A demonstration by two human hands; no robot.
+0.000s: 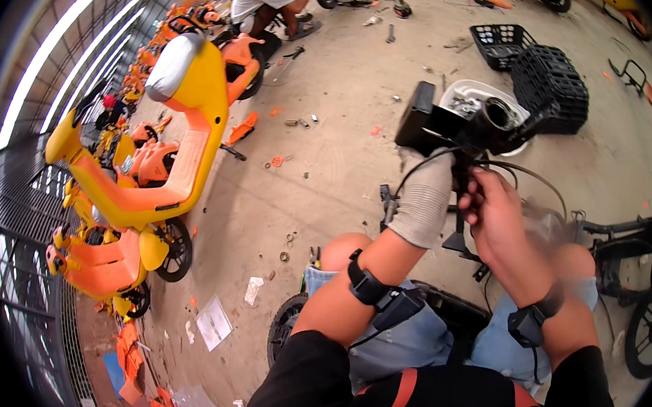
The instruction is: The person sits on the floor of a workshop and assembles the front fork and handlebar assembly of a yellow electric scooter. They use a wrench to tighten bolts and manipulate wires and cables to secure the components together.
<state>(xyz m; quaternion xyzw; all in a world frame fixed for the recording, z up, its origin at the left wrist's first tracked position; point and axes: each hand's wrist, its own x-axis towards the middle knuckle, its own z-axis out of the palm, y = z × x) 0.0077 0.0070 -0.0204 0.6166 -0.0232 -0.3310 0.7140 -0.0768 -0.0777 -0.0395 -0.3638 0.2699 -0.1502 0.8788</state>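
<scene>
My left hand [426, 195], in a pale knitted glove, is up against a black scooter frame part [451, 123] between my knees. Its fingers curl in at the dark metal, and what they grip is hidden. Bare and just to the right, my right hand [495, 209] has thumb and fingers pinched together on a thin black cable [508, 165]. More cable loops around both hands. At the top of the frame part, an open round black tube end [497, 113] faces up.
Beyond the frame part stands a white basin [474, 89] of small metal parts, beside black plastic crates [550, 86]. A yellow-orange scooter [178, 177] stands at the left, a black scooter chassis [628, 245] at the right. Another person [272, 5] crouches far off. Bolts and scraps litter the concrete.
</scene>
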